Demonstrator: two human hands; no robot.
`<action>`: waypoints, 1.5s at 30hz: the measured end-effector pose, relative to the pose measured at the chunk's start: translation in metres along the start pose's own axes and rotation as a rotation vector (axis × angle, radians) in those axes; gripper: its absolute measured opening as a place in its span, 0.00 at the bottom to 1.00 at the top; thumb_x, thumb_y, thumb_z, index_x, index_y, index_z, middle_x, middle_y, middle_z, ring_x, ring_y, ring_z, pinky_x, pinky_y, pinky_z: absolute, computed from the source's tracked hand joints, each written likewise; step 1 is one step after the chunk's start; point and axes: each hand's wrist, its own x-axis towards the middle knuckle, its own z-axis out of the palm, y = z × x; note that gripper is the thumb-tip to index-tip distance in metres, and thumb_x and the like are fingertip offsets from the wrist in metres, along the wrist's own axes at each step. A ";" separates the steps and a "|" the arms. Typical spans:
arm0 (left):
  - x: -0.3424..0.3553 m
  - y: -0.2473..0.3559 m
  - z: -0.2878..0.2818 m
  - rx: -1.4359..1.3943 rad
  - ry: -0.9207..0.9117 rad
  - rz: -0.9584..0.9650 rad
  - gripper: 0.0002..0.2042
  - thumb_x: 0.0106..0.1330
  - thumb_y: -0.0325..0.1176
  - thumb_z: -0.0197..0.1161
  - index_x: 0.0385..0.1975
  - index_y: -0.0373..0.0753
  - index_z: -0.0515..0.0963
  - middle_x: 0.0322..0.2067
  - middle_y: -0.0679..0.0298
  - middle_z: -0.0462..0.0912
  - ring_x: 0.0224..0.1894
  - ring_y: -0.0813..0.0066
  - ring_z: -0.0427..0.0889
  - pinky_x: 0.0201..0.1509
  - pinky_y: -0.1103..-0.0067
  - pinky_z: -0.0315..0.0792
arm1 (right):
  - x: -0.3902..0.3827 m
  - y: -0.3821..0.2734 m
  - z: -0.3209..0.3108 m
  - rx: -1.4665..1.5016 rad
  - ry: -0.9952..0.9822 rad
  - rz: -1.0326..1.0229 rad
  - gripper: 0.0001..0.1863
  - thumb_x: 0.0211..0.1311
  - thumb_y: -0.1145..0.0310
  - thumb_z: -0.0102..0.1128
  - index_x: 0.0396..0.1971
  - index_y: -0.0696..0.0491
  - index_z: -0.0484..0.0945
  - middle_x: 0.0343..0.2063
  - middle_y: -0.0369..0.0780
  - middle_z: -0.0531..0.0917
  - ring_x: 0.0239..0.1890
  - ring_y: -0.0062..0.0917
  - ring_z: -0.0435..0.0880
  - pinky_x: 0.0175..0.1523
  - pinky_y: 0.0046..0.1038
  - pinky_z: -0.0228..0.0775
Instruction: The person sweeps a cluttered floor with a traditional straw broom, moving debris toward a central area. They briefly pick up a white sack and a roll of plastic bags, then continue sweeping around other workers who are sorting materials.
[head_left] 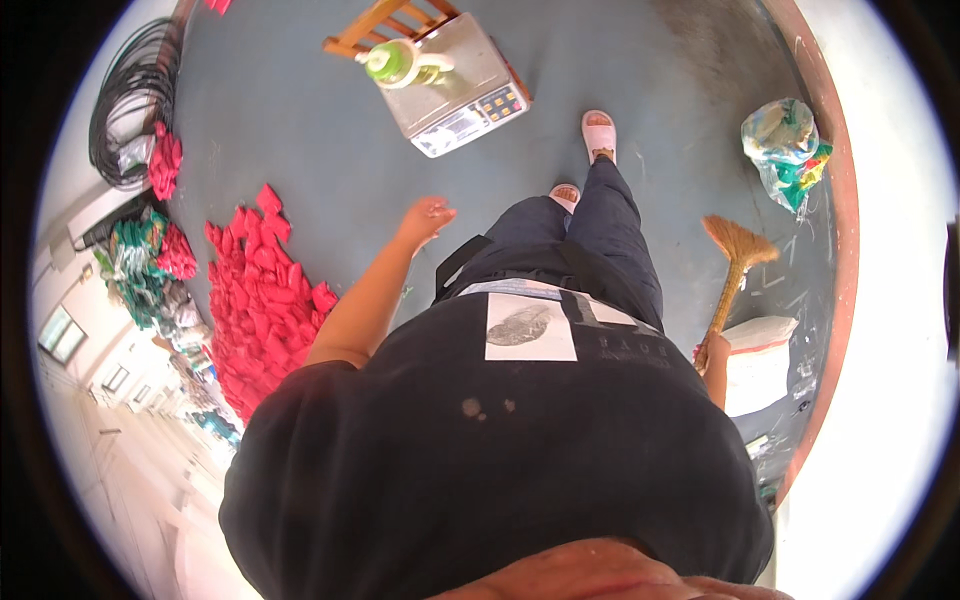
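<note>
So the broom point(733, 282) is in the person's right hand point(715, 350), out to the right of the body. Fingers are closed around the handle, down toward the end away from the bristles, so most of the broom sticks out forward past the knuckles. A short bit of handle pokes out the other side of the grip. The straw fans out well ahead of the fingers, over the grey floor point(660, 90); can't tell from here whether the tips actually touch it. Can't make out each finger either, the hand's pretty small.

Right beside that hand there's a white sack point(762, 375) leaning out to the right, and further forward near the wall some plastic bags point(780, 135), one clear-ish, one green and yellow.

Left hand point(428, 218) is out front on the other side, well apart from the broom, fingers loosely bent rather than balled up, a bit blurry. Nearest stuff to it: a big heap of red packets point(260, 310) on the floor off to its left, and ahead a scale point(470, 65) sitting on a wooden chair point(375, 22), with a green bottle point(385, 62) on top. Person's in pink slippers point(600, 128), one foot ahead of the other.
</note>
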 end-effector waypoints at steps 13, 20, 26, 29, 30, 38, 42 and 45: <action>-0.094 -0.151 -0.012 0.466 -0.056 -0.069 0.12 0.54 0.39 0.54 0.36 0.41 0.71 0.32 0.62 0.75 0.34 0.74 0.75 0.31 0.75 0.69 | -0.047 -0.109 0.169 -1.170 -0.129 -0.805 0.21 0.53 0.53 0.41 0.42 0.48 0.71 0.42 0.42 0.74 0.46 0.35 0.71 0.47 0.34 0.64; -0.122 -0.083 0.109 0.401 -0.139 -0.020 0.14 0.56 0.39 0.52 0.39 0.41 0.68 0.34 0.65 0.75 0.36 0.75 0.75 0.35 0.75 0.70 | 0.088 -0.010 -0.017 -0.884 0.007 -0.511 0.18 0.50 0.61 0.45 0.41 0.49 0.73 0.42 0.43 0.74 0.46 0.34 0.72 0.48 0.34 0.63; -0.067 -0.053 0.207 0.582 -0.332 0.170 0.13 0.55 0.38 0.54 0.38 0.41 0.70 0.32 0.66 0.76 0.33 0.79 0.75 0.33 0.78 0.69 | 0.175 0.079 -0.224 -0.665 0.274 -0.178 0.17 0.48 0.59 0.51 0.36 0.53 0.74 0.37 0.44 0.77 0.42 0.34 0.75 0.44 0.32 0.66; -0.082 0.020 0.267 0.444 -0.306 0.140 0.14 0.55 0.38 0.53 0.39 0.41 0.70 0.33 0.65 0.76 0.34 0.78 0.75 0.34 0.77 0.69 | 0.154 0.078 -0.280 -0.635 0.351 -0.186 0.16 0.47 0.60 0.52 0.35 0.53 0.74 0.35 0.44 0.77 0.39 0.35 0.76 0.41 0.32 0.67; -0.100 0.046 0.285 0.447 -0.285 0.188 0.14 0.56 0.38 0.53 0.40 0.41 0.69 0.33 0.66 0.76 0.35 0.77 0.75 0.35 0.77 0.69 | 0.148 0.075 -0.294 -0.629 0.380 -0.191 0.16 0.47 0.60 0.52 0.34 0.53 0.74 0.34 0.44 0.78 0.38 0.35 0.76 0.40 0.33 0.68; -0.064 0.111 0.313 0.686 -0.335 0.127 0.14 0.57 0.39 0.52 0.40 0.40 0.68 0.35 0.65 0.75 0.38 0.75 0.75 0.36 0.75 0.69 | 0.177 -0.070 -0.284 -0.718 0.448 -0.624 0.15 0.48 0.58 0.51 0.34 0.52 0.72 0.30 0.44 0.78 0.36 0.35 0.77 0.38 0.35 0.68; -0.069 0.148 0.314 0.648 -0.237 0.088 0.14 0.57 0.40 0.51 0.40 0.40 0.68 0.35 0.64 0.75 0.37 0.74 0.75 0.37 0.73 0.70 | 0.140 -0.149 -0.252 -0.957 0.282 -0.748 0.16 0.49 0.59 0.50 0.37 0.51 0.70 0.28 0.41 0.78 0.34 0.34 0.77 0.35 0.35 0.68; -0.040 0.161 0.306 0.699 -0.221 0.076 0.14 0.57 0.40 0.50 0.40 0.40 0.69 0.34 0.64 0.75 0.35 0.74 0.75 0.36 0.72 0.71 | 0.114 -0.190 -0.239 -0.984 0.258 -0.891 0.16 0.50 0.59 0.50 0.38 0.50 0.69 0.27 0.41 0.78 0.32 0.34 0.77 0.34 0.35 0.69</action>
